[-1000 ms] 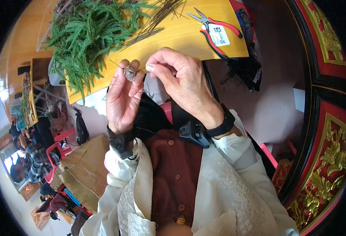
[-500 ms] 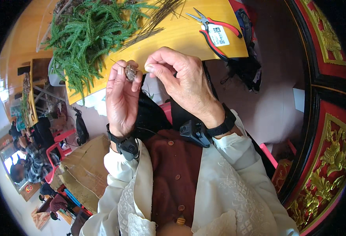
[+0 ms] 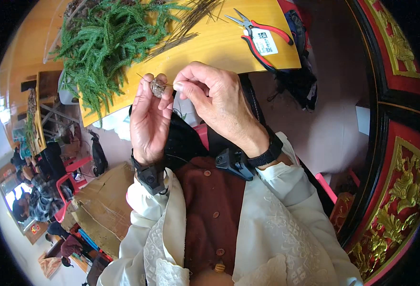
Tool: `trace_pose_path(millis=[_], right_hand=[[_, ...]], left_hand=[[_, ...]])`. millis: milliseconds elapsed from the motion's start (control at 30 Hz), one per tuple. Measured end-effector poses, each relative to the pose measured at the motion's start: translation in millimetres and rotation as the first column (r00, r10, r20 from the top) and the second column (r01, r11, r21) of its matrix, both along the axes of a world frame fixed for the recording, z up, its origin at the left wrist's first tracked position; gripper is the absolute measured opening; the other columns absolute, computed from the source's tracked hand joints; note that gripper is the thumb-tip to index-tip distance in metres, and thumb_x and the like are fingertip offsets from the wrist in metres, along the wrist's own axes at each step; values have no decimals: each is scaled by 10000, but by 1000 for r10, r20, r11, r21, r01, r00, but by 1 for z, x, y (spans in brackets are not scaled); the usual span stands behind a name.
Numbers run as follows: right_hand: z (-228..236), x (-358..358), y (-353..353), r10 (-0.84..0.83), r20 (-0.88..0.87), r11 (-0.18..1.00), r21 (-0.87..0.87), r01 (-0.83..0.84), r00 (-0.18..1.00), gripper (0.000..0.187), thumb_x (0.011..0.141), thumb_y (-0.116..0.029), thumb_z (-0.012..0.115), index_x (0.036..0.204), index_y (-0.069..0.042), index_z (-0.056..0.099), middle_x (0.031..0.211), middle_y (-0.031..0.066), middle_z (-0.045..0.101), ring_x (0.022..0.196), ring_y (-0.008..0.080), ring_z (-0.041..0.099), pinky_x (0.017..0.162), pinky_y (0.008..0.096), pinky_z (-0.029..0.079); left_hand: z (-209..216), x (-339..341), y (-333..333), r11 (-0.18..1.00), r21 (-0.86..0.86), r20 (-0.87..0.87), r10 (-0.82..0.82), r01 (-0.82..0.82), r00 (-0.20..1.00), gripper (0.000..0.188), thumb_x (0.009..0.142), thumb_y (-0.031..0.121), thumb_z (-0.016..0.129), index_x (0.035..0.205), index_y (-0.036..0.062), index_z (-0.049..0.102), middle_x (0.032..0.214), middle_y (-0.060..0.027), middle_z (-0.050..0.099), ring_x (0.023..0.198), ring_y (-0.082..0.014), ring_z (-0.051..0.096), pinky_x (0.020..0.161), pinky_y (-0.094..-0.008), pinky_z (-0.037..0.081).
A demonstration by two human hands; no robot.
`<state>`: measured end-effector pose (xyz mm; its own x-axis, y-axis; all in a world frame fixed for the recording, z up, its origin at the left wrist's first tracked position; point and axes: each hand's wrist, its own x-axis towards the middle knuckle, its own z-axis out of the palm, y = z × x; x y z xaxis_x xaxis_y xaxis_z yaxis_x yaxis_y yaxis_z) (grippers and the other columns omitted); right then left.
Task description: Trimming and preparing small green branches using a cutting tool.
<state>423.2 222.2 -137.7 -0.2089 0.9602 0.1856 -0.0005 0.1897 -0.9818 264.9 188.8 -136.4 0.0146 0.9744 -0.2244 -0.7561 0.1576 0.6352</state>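
Between the fingers of my left hand (image 3: 148, 126) sits a small brown pine cone (image 3: 158, 87), held up above the table's near edge. A thin brown wire (image 3: 169, 85) runs from the cone toward my right hand (image 3: 223, 102), whose thumb and forefinger pinch its end. The wire's other end pokes out beyond my left fingertips. Farther off on the yellow table (image 3: 186, 55), pliers (image 3: 249, 28) with red and black handles lie with their jaws parted. A loose bundle of dark wires (image 3: 198, 16) lies left of the pliers.
A heap of green artificial pine sprigs (image 3: 102, 47) covers the table's left part. A cardboard box (image 3: 102, 205) stands at my left. Carved red and gold panels (image 3: 396, 190) rise at my right. Several people (image 3: 47, 195) are in the left background.
My right hand has shifted slightly left and down, closer to the pine cone. The cone has turned a little in my left fingers, which still hold it.
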Motion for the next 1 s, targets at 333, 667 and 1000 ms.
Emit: trace_pose_path(millis=[333, 667, 1000], right_hand=[[0, 0, -3, -15, 38, 1000, 16, 14, 999, 24, 841, -2, 617, 858, 15, 620, 710, 79, 637, 614, 102, 589, 571, 252, 478], [0, 6, -2, 0, -28, 1000, -2, 0, 1000, 44, 849, -25, 621, 872, 13, 628, 717, 56, 641, 637, 87, 596, 583, 238, 481], [3, 11, 0, -25, 9, 996, 81, 24, 1000, 54, 867, -30, 596, 880, 10, 629, 746, 71, 656, 675, 103, 636, 606, 234, 490]], left_hand=[[2, 4, -2, 999, 14, -2, 34, -34, 999, 189, 970, 169, 519, 1109, 44, 537, 1086, -99, 581, 819, -149, 497, 750, -234, 425], [-1, 3, -3, 994, 42, 192, -105, 99, 976, 196, 978, 168, 495, 1127, 42, 511, 1063, -89, 520, 728, -135, 403, 697, -228, 385], [6, 5, -4, 995, 45, -107, -86, 91, 991, 183, 977, 175, 499, 1084, 27, 518, 995, -85, 545, 719, -115, 409, 663, -216, 376]])
